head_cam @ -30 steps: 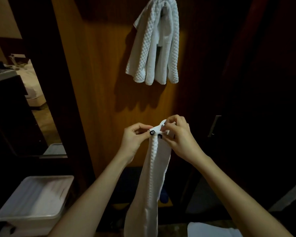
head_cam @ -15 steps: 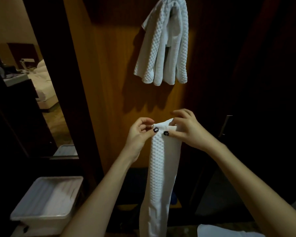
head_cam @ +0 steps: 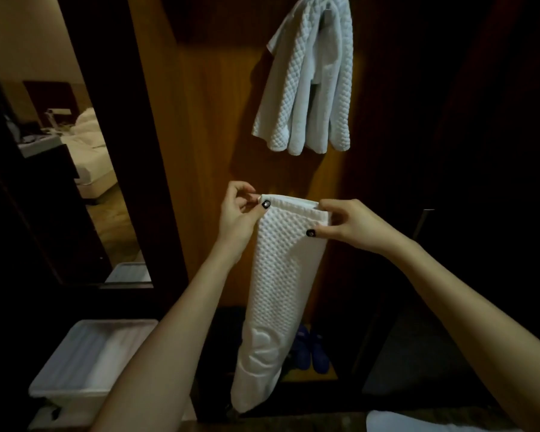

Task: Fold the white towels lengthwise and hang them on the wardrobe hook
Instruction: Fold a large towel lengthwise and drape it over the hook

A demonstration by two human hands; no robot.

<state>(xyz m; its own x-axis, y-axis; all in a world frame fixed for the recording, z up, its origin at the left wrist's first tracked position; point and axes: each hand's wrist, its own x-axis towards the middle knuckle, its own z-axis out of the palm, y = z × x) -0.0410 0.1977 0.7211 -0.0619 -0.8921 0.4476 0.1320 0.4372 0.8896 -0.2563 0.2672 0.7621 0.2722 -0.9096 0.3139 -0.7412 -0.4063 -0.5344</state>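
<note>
A white waffle-textured towel (head_cam: 278,291) hangs down in a long narrow strip in front of me. My left hand (head_cam: 240,213) pinches its top left corner. My right hand (head_cam: 353,226) pinches its top right corner, so the top edge is stretched flat between them. Above, several white towels (head_cam: 309,82) hang folded over the hook on the brown wooden wardrobe panel (head_cam: 206,120); the hook itself is hidden under them.
A white plastic bin (head_cam: 85,366) stands on the floor at the lower left. Blue shoes (head_cam: 312,350) sit at the wardrobe's bottom behind the towel. Another white cloth (head_cam: 418,424) shows at the bottom right. A mirror (head_cam: 75,151) at left reflects a bed.
My hands have moved apart, spreading the towel's top edge from a bunched pinch into a flat width. The towel has also been lifted slightly toward the hanging towels.
</note>
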